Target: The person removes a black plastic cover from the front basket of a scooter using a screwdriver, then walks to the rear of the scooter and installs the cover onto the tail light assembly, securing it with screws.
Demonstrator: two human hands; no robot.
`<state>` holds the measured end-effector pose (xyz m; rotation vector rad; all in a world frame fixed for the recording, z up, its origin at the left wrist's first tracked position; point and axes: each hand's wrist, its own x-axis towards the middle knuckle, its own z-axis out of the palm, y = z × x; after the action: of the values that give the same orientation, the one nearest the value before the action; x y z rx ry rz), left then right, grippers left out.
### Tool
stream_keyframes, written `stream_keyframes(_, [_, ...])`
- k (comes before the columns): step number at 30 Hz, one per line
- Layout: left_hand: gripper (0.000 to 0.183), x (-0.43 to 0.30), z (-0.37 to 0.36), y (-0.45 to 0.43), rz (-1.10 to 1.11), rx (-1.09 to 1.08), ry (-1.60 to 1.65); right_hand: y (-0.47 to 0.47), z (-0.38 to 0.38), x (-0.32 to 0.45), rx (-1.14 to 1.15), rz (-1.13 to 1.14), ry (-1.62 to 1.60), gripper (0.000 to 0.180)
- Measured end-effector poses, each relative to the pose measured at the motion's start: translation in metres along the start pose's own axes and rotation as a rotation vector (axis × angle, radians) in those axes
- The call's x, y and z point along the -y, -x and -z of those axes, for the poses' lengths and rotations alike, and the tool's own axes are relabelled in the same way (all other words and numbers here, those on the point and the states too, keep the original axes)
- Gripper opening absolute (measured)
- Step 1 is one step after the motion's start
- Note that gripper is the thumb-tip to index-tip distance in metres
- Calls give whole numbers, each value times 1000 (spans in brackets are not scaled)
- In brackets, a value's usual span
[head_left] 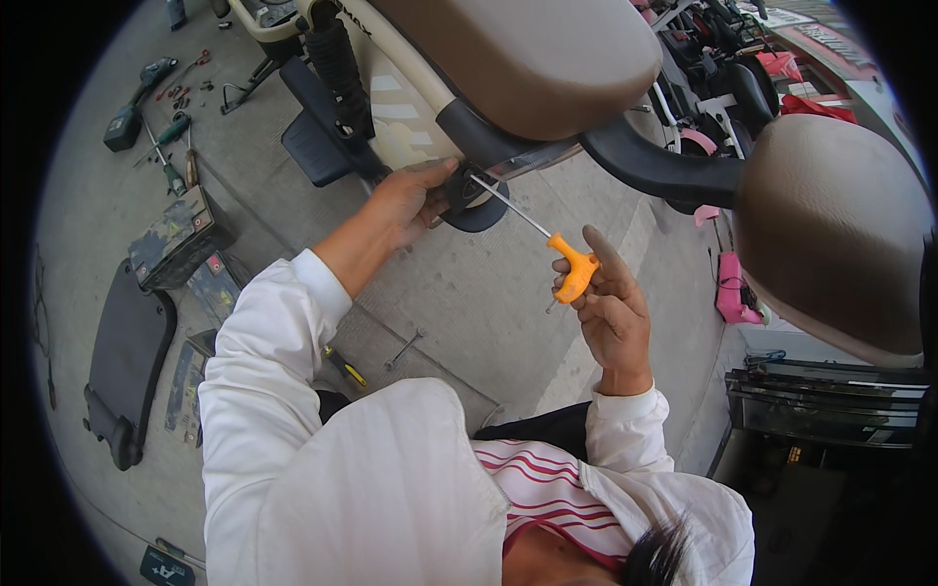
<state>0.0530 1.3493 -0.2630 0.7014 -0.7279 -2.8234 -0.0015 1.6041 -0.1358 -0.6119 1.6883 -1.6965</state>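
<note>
My right hand (612, 311) grips the orange handle of a T-handle driver (577, 275). Its long metal shaft slants up and left, and the tip meets a round black part (467, 188) at the side of a cream electric scooter (410, 95). Against that black part, my left hand (414, 198) rests with thumb on top and fingers curled beneath. What the tip sits in is too small to make out. Above both hands is the scooter's brown seat (542, 58). A black curved bar (659, 165) links it to a brown backrest (828, 234).
On the concrete floor lie a wrench (405, 349), a yellow-and-black screwdriver (346, 366), a cordless power tool (139, 102) and several screwdrivers. Batteries (179, 234) and a dark plastic panel (132, 359) lie at the left. Other scooters (725, 88) stand at upper right.
</note>
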Motion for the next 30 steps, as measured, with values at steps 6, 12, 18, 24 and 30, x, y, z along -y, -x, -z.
stream_keyframes(6, [19,-8,-15,14,-18,20,-3,8,-1,1,73,37,375,67])
stream_keyframes(12, [20,-8,-11,11,3,45,-59,5,13,-19,-51,163,734,52])
stream_keyframes(18, [18,-2,3,0,7,44,-63,3,-3,-10,-238,-63,435,51])
stream_keyframes(24, [19,-4,-2,5,-7,26,-55,1,-1,-12,-157,119,385,55])
stream_keyframes(30, [20,-5,-3,6,-23,15,-43,4,2,-13,-111,167,568,50])
